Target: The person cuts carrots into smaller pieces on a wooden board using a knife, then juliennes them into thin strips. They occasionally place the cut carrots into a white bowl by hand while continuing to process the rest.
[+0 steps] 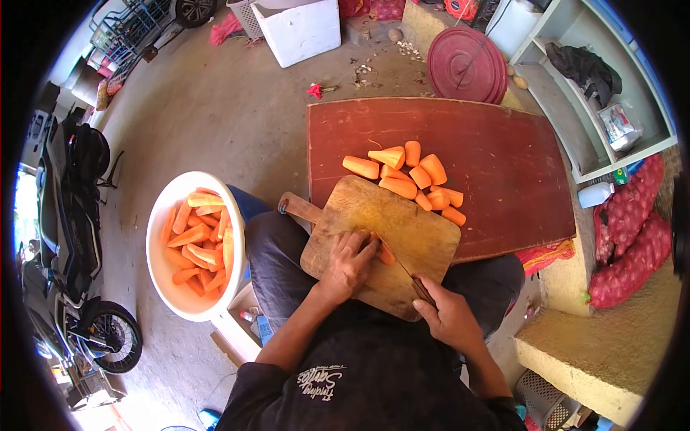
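A wooden cutting board (345, 208) with a handle at its left lies across my lap and against the red table. On it my left hand (350, 262) presses down with curled fingers on a carrot (387, 254), mostly hidden under the fingers. My right hand (449, 314) grips the dark handle of a knife (400, 266), whose blade runs along the carrot beside my left fingertips. Beyond the board, several peeled carrot pieces (398, 187) are heaped on the table. To my left, a white bucket (159, 287) holds many long peeled carrots (198, 237).
The red table (503, 187) reaches away to the right. Red net sacks (632, 244) lie by a yellow ledge (582, 352), near a shelf (568, 122). A motorcycle (79, 273) stands at the left. A white foam box (298, 32) and a maroon lid (467, 65) are at the back.
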A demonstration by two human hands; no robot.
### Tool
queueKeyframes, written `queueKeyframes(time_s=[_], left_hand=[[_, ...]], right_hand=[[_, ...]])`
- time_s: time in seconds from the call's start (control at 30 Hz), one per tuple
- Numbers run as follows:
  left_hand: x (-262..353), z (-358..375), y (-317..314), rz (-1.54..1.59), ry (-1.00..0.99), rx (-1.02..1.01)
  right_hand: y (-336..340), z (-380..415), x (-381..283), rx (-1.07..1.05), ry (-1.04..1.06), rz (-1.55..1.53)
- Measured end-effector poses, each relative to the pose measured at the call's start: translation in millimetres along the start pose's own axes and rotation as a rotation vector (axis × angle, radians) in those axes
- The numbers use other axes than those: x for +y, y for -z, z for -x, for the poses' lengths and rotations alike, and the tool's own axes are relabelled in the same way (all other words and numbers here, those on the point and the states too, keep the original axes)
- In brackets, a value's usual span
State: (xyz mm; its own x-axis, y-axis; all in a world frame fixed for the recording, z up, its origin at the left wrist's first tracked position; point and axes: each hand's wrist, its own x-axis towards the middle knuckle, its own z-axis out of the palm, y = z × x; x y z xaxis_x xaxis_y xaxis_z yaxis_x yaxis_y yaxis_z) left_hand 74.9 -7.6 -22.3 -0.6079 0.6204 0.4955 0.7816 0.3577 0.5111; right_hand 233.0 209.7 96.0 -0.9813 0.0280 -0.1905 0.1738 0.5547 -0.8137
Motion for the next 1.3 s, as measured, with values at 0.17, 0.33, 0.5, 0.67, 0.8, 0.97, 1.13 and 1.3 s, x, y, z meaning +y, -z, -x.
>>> queueKeyframes(time_s=[0.17,0.33,0.5,0.67,0.8,0.97,1.13,1.3], left_hand=[[2.0,-2.4,0.4,0.015,-0.006,0.005],[2.8,-5.4,3.0,0.026,-0.029,0.003],[2.4,-3.4,0.0,0.024,-0.004,0.005],[3.6,-1.6,4.7,0.033,0.008,-0.015],[3.6,-2.3,4.3,0.058,0.016,-0.029],[-0.8,-0.2,0.6,0.064,-0.004,-0.035],[-0.5,0.4,5.1,0.014,-0.020,-0.017],[-0.5,2.4,3.7,0.051,-0.001,-0.007]], right_hand=[[0.0,-12.5,-3.2,-0.052,-0.036,0.041],[-18.8,-51.0,10.4,0.036,0.135,0.106],[-9.0,-41.7,4.2,-0.008,0.054,0.006],[0.7,-17.9,-9.9,-0.069,-0.070,0.001],[-0.5,-19.5,-17.3,-0.103,-0.110,0.061],[-17.7,-53.9,-0.5,-0.038,0.031,0.096],[-15.2,-44.2,2.8,0.034,0.122,0.065],[-2.4,-18.0,-16.4,-0.087,-0.106,0.048]])
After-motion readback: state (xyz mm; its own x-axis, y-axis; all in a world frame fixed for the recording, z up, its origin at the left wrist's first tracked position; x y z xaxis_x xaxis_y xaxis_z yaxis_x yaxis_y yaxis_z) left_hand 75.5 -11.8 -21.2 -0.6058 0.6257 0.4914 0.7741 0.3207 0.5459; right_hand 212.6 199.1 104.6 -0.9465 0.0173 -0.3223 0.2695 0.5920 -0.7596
